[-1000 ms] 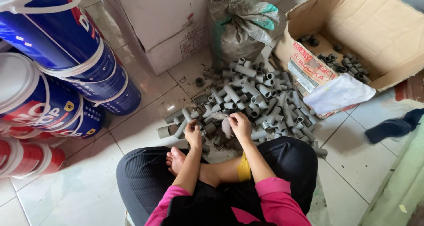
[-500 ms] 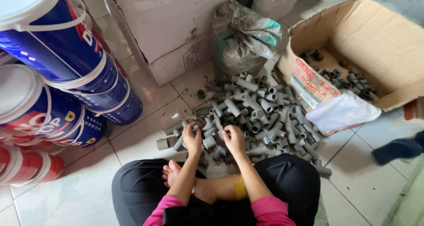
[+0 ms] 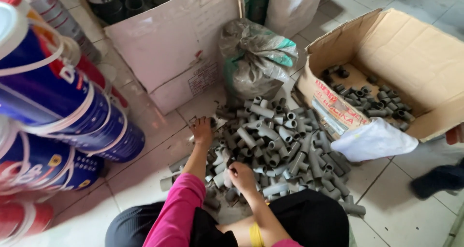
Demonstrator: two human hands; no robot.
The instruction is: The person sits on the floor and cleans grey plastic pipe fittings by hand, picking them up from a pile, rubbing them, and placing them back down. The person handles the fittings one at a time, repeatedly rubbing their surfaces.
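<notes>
- 2 bare hands work a heap of grey pipe fittings (image 3: 280, 141) that lies on the tiled floor (image 3: 145, 155) at the middle of the view, just ahead of the seated person's knees.
- The left hand (image 3: 201, 129) is stretched out to 10 o'clock of the heap, fingers curled down over a small loose piece at the pile's far edge; I cannot tell whether they have closed on it.
- The right hand (image 3: 240, 173) rests at the pile's near edge, about 7 o'clock, fingers bent around something small and grey; the grip itself is hidden.
- To do this well, I judge, take 1 fitting at a time from the loose rim of the pile, not from beneath stacked pieces, so the heap does not slide.
- The open cardboard box (image 3: 411, 49) at 2 o'clock holds a thin layer of the same grey fittings along its near side; a white sheet (image 3: 374, 140) hangs off its front flap.
- A tied, dusty plastic sack (image 3: 256, 58) stands at 12 o'clock; its contents are hidden.
- A white carton (image 3: 174, 49) sits at 11 o'clock, with dark round fittings behind it.
- Blue paint pails (image 3: 72, 112) are stacked at 9 o'clock, lids shut.
</notes>
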